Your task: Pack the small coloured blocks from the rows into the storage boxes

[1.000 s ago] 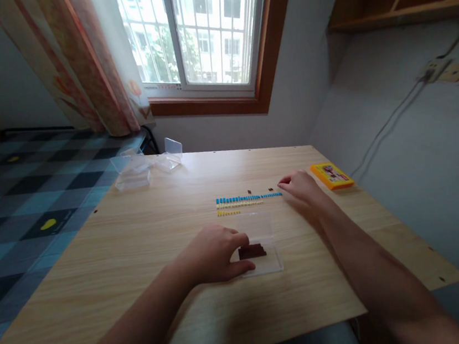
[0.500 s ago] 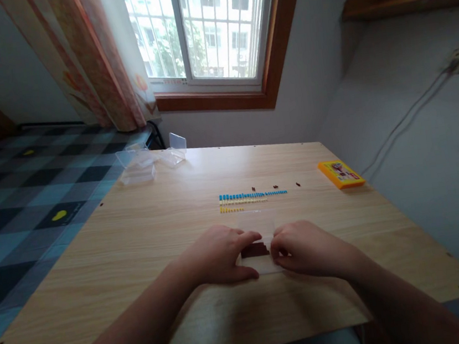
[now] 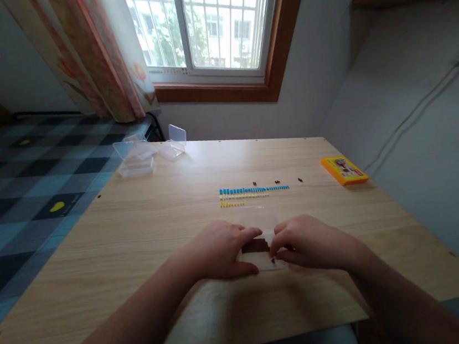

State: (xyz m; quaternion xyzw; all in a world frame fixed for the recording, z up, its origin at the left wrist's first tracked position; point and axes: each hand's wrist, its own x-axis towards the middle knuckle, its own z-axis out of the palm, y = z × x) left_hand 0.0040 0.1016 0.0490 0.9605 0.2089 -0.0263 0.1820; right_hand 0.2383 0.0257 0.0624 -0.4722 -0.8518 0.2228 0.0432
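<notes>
A clear plastic box (image 3: 262, 267) lies on the table in front of me, its transparent lid (image 3: 256, 217) folded open at the back. Brown building bricks (image 3: 255, 246) sit packed together inside it. My left hand (image 3: 224, 250) grips the box's left side, thumb along the front edge and fingers over the far part. At the right end of the box, my right hand (image 3: 299, 244) is closed in a pinch with a small brown brick (image 3: 273, 260) at its fingertips. Its curled fingers partly hide the box's right side.
Beyond the box lie rows of blue bricks (image 3: 252, 190), cream bricks (image 3: 243, 196) and yellow bricks (image 3: 230, 204). Several small brown pieces (image 3: 277, 182) lie behind them. An orange-yellow box (image 3: 344, 170) is at the right edge; open clear cases (image 3: 136, 164) stand at the back left.
My right fingers have shifted, and a small brown brick now shows below their tips. My left hand stays on the box. The view has tilted slightly downward.
</notes>
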